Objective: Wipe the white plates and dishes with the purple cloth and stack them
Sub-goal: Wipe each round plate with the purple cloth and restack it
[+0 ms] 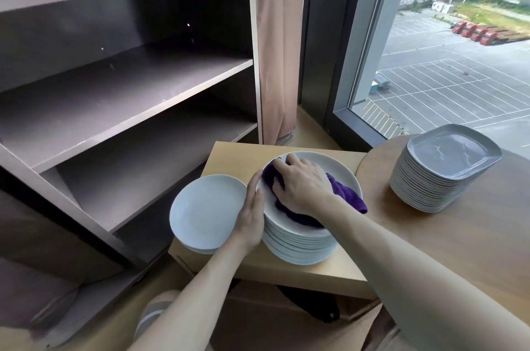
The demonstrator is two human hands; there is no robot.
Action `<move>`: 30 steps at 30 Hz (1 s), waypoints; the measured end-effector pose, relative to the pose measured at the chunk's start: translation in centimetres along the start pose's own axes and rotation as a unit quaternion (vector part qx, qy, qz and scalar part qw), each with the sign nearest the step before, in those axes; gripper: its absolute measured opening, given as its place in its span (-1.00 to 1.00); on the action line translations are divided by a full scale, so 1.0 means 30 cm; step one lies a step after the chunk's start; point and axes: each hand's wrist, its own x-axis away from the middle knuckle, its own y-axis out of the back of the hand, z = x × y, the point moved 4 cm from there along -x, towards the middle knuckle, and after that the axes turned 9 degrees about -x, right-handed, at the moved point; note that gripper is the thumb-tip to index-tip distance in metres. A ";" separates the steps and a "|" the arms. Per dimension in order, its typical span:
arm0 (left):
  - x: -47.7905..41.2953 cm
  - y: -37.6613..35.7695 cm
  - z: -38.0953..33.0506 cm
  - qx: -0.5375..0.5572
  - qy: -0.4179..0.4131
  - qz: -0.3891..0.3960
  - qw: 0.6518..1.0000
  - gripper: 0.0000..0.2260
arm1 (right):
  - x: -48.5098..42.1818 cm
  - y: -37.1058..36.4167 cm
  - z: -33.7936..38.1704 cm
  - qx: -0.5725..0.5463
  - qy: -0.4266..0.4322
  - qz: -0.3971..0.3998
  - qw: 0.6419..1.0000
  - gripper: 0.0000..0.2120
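A person wipes the top plate (335,167) of a tall stack (301,247) at lower centre of the frame. The right hand (304,187) presses the purple cloth (345,191) onto that plate, with the cloth bunched under curled fingers. The left hand (252,207) lies with straight fingers against the plate's left rim, grasping nothing and seemingly steadying it.

The job looks to be at an early stage. A short stack (206,213) of only a few plates sits just left of the tall one on the same low table (238,158), probably the wiped pile. The tall stack and a heap of square dishes (430,187) on the round table (473,236) at right appear still to be done.

Much of the cloth is hidden under the hand, so how it is folded cannot be told. Exact plate counts are hard to make out. The cabinet (129,87) at upper left and the window (459,64) at upper right are both cut off by the frame.
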 end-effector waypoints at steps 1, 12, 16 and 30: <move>0.000 0.003 0.003 -0.010 0.004 0.004 1.000 -0.60 | -0.012 0.005 -0.022 0.022 -0.010 -0.004 1.000 -0.64; -0.007 0.001 0.012 -0.037 0.005 -0.002 0.999 -0.60 | 0.073 0.139 -0.222 0.110 -0.052 0.073 0.990 -0.65; -0.011 -0.007 0.016 -0.017 0.007 -0.005 1.000 -0.62 | 0.123 0.177 -0.233 0.012 -0.076 0.167 0.983 -0.59; -0.013 -0.022 -0.013 0.069 0.019 -0.018 0.997 -0.58 | 0.178 0.081 0.056 -0.116 -0.002 0.138 0.984 -0.59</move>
